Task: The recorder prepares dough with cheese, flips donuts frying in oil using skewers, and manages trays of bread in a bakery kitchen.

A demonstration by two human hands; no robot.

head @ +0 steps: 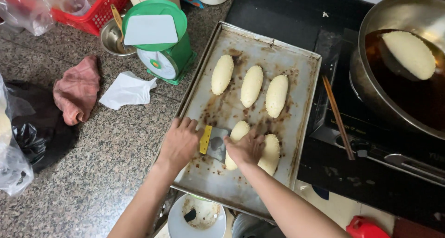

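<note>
On the near part of the metal tray (296, 126), the left hand (180, 143) pinches a yellow-handled scraper (212, 140), fingers curled around the handle. The right hand (245, 149) lies fingers together on a pale dough piece (237, 135). A green scale (160, 38) stands far left.

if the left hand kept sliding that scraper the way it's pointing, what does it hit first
The left hand holds a yellow-handled scraper with its blade aimed rightward across the baking tray. The first thing in that line is the pale dough piece under the right hand; the blade edge looks already at it.
</note>
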